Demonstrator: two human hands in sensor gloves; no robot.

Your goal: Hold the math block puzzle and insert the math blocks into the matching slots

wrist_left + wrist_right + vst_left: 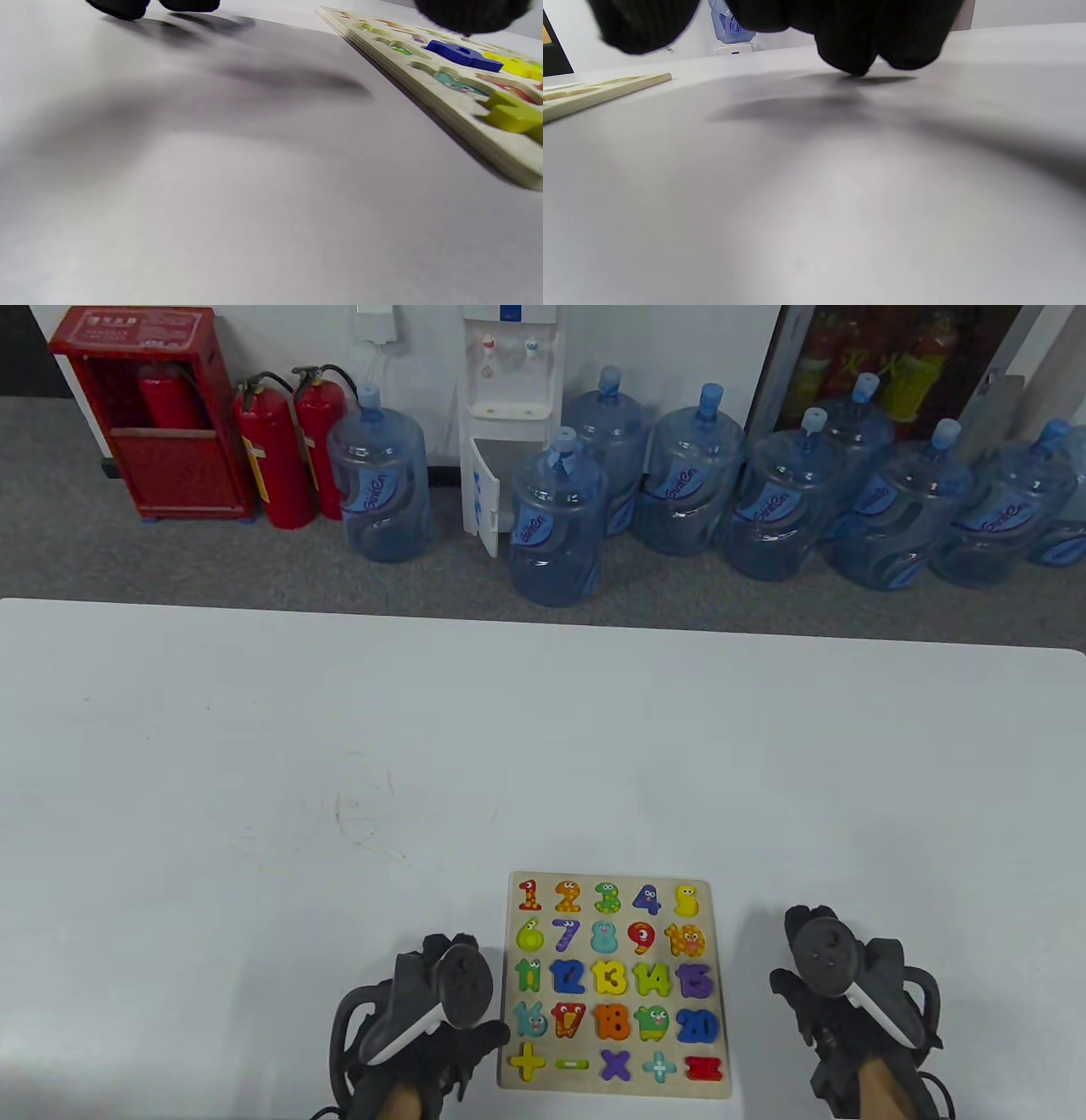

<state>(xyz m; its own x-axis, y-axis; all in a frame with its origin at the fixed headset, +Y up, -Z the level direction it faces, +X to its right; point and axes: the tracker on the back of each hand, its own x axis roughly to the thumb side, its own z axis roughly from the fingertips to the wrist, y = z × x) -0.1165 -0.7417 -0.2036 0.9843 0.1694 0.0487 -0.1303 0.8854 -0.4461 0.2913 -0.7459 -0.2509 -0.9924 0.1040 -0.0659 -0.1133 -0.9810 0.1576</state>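
Going left to right: the left hand (pixel 424 1022) is parked on the table (pixel 339 780) just beside the left edge of the puzzle board (pixel 612 1088), down near its lower corner. Nothing is gripped by it. In the left wrist view the fingertips (pixel 123 6) are seen hanging loose over bare table, with the thumb up over the board edge, so the hand is best called relaxed and released, not clamped on the board.

The board itself lies flat near the table's front edge, between the two hands. Pretty much every slot looks filled: numbers 1 through 20 in four rows, then the bottom row with the yellow plus (pixel 526 1060), a minus, a purple times, a teal divide and a red equals (pixel 703 1067). No loose block can be spotted anywhere on the table.

The right hand (pixel 836 984) is set down a little apart from the board's right edge, fingers curled loosely toward the table in the right wrist view, nothing held.

So the inserting part seems done, or close to it. If anything is left, the blocks would need checking for being fully seated, with the board steadied by the left hand while any proud piece is pressed down.
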